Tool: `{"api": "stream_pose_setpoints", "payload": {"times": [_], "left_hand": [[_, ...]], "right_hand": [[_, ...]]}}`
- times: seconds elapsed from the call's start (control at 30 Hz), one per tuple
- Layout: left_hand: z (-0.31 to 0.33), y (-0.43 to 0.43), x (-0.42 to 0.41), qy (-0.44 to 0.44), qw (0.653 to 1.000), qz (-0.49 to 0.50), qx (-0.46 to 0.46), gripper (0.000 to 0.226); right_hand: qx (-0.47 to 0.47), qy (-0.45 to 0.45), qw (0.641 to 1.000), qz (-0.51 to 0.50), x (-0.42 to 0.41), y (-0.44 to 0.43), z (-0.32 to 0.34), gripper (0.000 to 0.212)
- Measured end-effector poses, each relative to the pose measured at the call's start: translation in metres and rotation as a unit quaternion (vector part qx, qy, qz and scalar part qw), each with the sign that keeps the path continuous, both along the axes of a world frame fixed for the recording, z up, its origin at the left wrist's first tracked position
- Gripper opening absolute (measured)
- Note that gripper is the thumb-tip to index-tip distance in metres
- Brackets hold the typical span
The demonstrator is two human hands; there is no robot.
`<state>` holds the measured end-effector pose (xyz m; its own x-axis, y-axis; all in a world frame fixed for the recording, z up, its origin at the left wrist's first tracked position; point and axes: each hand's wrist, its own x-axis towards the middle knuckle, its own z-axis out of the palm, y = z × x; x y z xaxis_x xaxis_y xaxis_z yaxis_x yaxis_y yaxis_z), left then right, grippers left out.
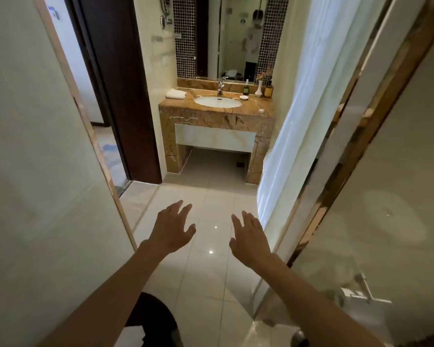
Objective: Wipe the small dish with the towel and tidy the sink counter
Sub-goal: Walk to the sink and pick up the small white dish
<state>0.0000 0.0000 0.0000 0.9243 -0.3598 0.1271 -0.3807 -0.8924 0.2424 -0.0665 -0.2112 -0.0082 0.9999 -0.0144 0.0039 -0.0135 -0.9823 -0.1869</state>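
Both bare forearms are reaching forward and down from the bottom of the view, palms turned toward the glossy pale tiled floor (211,196). The left hand (172,227) is hanging above the tiles with its wrist slightly bent and its fingers spread apart and gently curved, holding nothing and touching nothing. The right hand (249,236) is hovering level with it, a clear gap between the two, its fingers stretched out flatter and lying closer together, the thumb angled inward; it too is gripping nothing.

Well ahead of the hands, across the floor, the orange-brown veined marble sink counter (176,103) is standing against the far wall with an oval white basin (218,101) sunk into its top and a chrome tap (221,86) rising behind the basin. The folded white towel (176,93) is lying on the counter's left rear corner, well apart from the basin. The small white dish (243,97) is sitting on the counter just to the right of the basin's rim. Behind the dish, a dark green pump bottle (246,88), a slim white vase (259,88) with pinkish flowers and an amber pump bottle (268,90) are standing in a row along the backsplash. A small round white lid-like object (261,111) is resting near the counter's front right edge; what it is cannot be told.

A wall mirror (236,33) above the counter is reflecting a standing person. A frosted glass panel (298,108) is framing the passage on the right.
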Motion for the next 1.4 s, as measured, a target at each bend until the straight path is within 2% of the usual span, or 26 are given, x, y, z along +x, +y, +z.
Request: {"api": "stream_pose_setpoints", "payload": {"times": [0.47,0.8,1.2,1.4], "left_hand": [[-0.001,-0.052,0.128,0.009,0.998,0.065,0.016,0.061],[-0.004,-0.054,0.211,0.036,0.993,0.111,0.027,0.057],[-0.009,-0.059,0.363,0.014,0.999,0.043,0.007,0.053],[-0.014,-0.076,0.423,0.011,1.0,0.02,-0.013,0.05]], "right_hand": [[-0.005,-0.011,0.997,0.07,0.157,-0.056,-0.019,0.062],[0.011,0.001,0.995,0.095,0.253,-0.049,-0.023,0.061],[0.003,-0.04,0.998,0.047,0.387,-0.054,-0.021,0.056],[0.015,-0.032,0.999,0.025,0.437,-0.066,-0.025,0.057]]}}
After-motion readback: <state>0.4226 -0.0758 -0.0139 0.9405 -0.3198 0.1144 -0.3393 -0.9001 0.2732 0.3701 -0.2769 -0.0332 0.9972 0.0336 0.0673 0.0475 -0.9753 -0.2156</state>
